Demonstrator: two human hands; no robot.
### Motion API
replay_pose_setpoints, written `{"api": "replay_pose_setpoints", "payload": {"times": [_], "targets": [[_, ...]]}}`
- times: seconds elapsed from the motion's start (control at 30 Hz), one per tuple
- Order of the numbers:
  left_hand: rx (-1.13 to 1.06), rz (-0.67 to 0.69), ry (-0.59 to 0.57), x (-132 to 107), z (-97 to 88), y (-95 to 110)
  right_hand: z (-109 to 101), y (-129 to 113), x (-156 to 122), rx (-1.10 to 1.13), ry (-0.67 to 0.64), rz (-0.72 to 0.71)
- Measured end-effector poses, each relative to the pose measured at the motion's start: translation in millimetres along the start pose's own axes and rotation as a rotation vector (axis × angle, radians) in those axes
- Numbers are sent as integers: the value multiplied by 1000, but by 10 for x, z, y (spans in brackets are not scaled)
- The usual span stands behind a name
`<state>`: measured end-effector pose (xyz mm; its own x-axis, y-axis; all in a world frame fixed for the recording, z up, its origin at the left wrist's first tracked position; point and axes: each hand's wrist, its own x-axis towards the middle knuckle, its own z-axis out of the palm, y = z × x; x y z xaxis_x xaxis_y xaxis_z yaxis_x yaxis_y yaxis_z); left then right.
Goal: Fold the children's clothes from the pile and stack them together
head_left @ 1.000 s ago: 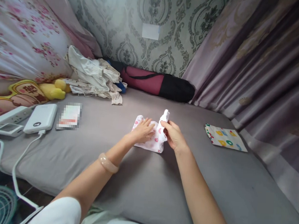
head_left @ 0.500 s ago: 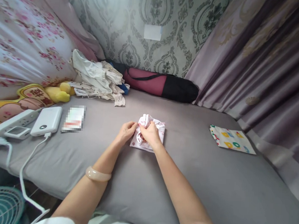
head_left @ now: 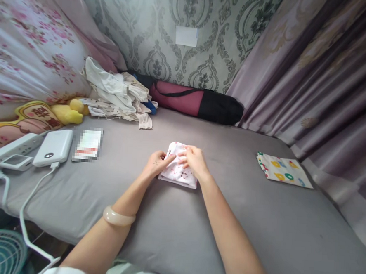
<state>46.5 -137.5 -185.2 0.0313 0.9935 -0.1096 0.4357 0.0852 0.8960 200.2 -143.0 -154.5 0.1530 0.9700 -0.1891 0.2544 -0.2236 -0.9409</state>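
A small folded piece of white cloth with pink and red prints (head_left: 180, 175) lies flat on the grey bed sheet in front of me. At its left edge is my left hand (head_left: 156, 164), thumb stretched out over the cloth and apart from the index finger; the other fingers are partly hidden. My right hand (head_left: 196, 162) is over the upper right part of the cloth, fingers spread, with nothing gripped in them. To the far right lies another folded cloth, cream with coloured letters (head_left: 286, 171).
Left of my hands are a blurred-out packet (head_left: 88, 144), a white power bank (head_left: 53, 147) with a cable, and a power strip (head_left: 15, 147). Behind lie a clothes heap (head_left: 117, 91) and a maroon-black long bag (head_left: 185, 100). A fan (head_left: 0, 252) stands below the bed edge.
The bunched part of the printed cloth has been laid down, so the bundle is now flatter. My right hand has opened and shifted right; my left thumb has stretched out over the cloth.
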Motion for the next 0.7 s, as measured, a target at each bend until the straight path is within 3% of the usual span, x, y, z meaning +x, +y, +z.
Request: {"api": "replay_pose_setpoints", "payload": {"times": [0.17, 0.3, 0.37, 0.53, 0.63, 0.7], "targets": [[61, 31, -18, 36, 35, -75, -355, 82, 86, -237, 390, -269], [72, 28, 30, 86, 40, -151, -273, 109, -29, -589, 502, -509], [63, 33, 46, 95, 39, -175, -135, 176, -101, -771, 434, -534], [32, 64, 104, 89, 33, -185, 66, 421, -130, -997, 37, -373], [-7, 61, 168, 108, 25, -201, 9, 389, -90, -960, -41, -312], [-65, 43, 186, 132, 21, -228, -25, 283, -89, -906, -20, -300]]}}
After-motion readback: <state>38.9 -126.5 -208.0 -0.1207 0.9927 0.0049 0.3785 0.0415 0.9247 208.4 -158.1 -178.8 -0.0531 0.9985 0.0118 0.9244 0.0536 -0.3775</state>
